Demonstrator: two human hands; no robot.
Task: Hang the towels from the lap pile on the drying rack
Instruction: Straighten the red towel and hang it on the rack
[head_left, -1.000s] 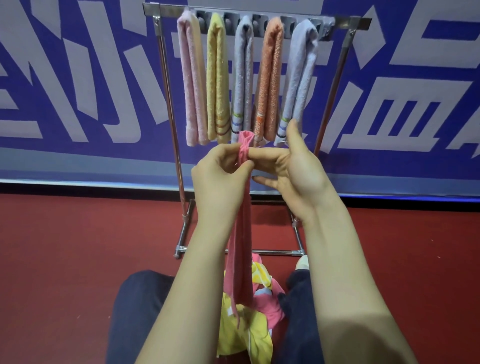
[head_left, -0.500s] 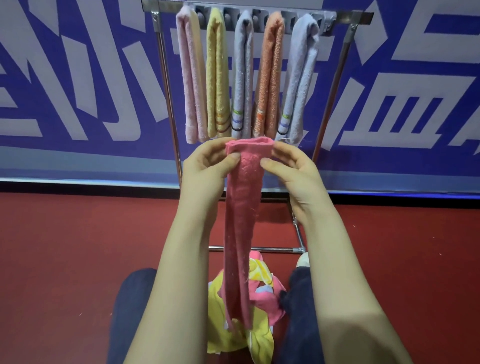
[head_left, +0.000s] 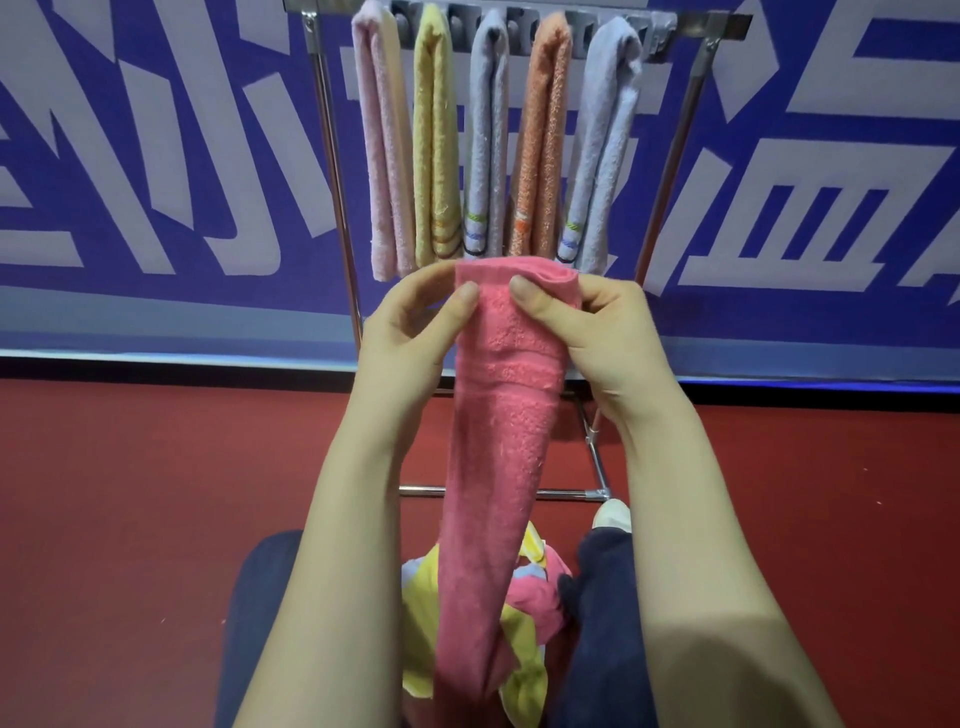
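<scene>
Head view shows five towels already hung on the drying rack (head_left: 691, 26). Left hand (head_left: 410, 332) and right hand (head_left: 592, 332) pinch the pink towel's (head_left: 498, 441) folded top below them; the lap pile (head_left: 524, 639) waits.

Pink towel (head_left: 498, 441) got opened from a bunched, narrow top into a flat folded edge between the hands. Left hand (head_left: 410, 332) and right hand (head_left: 587, 327) moved apart, thumbs now on the front face. Lower end dropped further toward the lap pile (head_left: 524, 639).
</scene>
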